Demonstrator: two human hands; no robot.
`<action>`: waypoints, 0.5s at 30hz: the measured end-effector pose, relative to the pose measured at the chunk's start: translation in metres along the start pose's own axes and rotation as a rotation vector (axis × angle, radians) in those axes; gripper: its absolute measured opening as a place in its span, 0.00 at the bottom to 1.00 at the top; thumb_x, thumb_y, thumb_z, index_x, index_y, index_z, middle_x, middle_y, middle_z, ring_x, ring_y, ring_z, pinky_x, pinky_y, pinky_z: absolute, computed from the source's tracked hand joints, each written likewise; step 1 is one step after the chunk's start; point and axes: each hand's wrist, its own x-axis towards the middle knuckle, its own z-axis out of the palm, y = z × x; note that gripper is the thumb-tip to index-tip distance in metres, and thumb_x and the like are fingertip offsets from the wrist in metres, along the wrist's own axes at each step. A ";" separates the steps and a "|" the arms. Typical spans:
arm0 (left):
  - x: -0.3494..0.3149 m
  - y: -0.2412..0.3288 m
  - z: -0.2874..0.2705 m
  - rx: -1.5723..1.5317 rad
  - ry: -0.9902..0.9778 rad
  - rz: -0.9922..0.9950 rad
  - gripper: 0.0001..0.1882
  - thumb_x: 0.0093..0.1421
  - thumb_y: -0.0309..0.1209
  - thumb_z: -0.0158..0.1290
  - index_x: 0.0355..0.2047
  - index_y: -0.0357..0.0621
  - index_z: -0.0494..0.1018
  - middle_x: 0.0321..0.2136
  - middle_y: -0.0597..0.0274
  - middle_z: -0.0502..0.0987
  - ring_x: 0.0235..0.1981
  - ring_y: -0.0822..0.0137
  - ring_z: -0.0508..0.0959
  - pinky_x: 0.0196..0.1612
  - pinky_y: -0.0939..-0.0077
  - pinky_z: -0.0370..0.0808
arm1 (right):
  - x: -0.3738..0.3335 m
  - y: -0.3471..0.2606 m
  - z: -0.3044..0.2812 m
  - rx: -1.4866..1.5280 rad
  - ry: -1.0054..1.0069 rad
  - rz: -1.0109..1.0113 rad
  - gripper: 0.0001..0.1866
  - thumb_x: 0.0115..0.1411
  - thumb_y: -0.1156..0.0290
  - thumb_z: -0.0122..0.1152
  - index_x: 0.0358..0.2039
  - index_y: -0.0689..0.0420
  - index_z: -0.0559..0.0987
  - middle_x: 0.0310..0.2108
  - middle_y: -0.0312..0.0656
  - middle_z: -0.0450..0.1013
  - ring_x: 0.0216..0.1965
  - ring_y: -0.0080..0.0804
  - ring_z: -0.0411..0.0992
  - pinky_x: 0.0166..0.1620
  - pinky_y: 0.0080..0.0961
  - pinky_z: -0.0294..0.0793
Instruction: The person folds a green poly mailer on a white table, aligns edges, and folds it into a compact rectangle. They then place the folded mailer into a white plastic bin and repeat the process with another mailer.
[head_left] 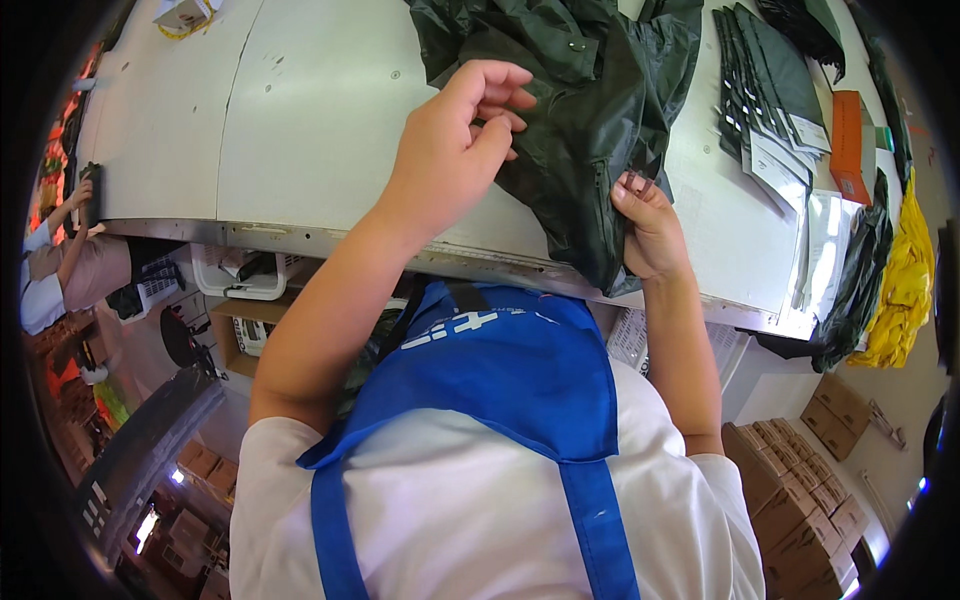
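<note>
Find the dark green garment [540, 145] at the upper center of the frame, bunched on the pale surface [330, 130], with a snapped flap [572, 52] near the top edge and a lower tip reaching down to the near rim. Note the right hand [657, 230], right of center, pinching the garment's right edge between thumb and fingers, close beside a zipper-like seam [600, 180] — exact grip partly hidden in the folds. Note also the left hand [450, 135], above center, held at the garment's left side with fingers loosely curled and nothing visibly gripped; impossible to tell any touch on the cloth. Judging from the heap of creases, best to anchor the cloth firmly with the right hand, then spread the left hand's fingers and smooth outward from the middle. Pull gently along the seam rather than across, to avoid twisting the slick-looking fabric. Draw the lower tip back from the rim, to lessen any risk of sliding off. Work toward the left part of the surface — away from the stacked dark packets [770, 85] and the orange box [850, 145] at the upper right, probably easy to nudge with a wide sweep.
</note>
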 end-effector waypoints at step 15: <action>-0.053 -0.080 -0.057 1.291 0.355 -0.149 0.39 0.49 0.24 0.58 0.61 0.48 0.53 0.57 0.40 0.54 0.57 0.47 0.62 0.56 0.63 0.63 | -0.041 0.024 -0.077 -0.829 0.505 0.026 0.13 0.61 0.62 0.54 0.29 0.59 0.79 0.23 0.32 0.69 0.27 0.20 0.65 0.31 0.20 0.66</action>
